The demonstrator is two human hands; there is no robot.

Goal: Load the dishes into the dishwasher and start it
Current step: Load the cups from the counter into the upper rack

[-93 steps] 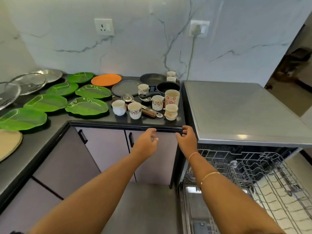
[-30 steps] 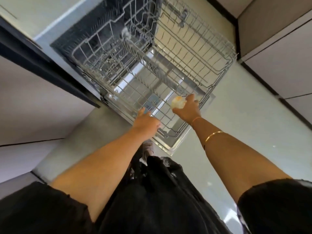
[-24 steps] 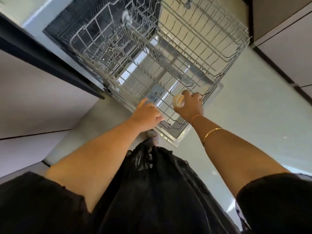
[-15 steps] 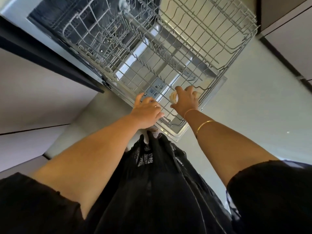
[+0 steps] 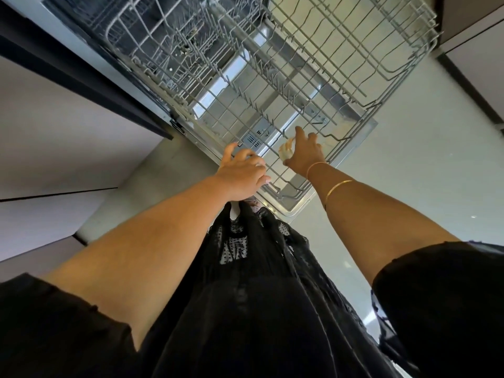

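I look straight down at the open dishwasher with its grey wire lower rack [image 5: 362, 85] pulled out over the open door [image 5: 297, 207]. My right hand [image 5: 305, 156] grips a small cream cup [image 5: 285, 154] and holds it low in the rack's near corner, among the wires. My left hand [image 5: 241, 174] lies on the rack's near rim, its fingers curled over the wire. The rack holds no other dishes that I can see.
Pale cabinet fronts [image 5: 68, 137] stand to the left under a dark counter edge [image 5: 81, 75]. More cabinets [image 5: 480, 66] are at the far right across a light floor [image 5: 425, 165]. My black dress [image 5: 259, 296] fills the lower view.
I turned from the counter of dishes to the rack, with a cup now in my right hand. In the last second that hand sank deeper into the rack's near corner; my left hand stayed at the rim.
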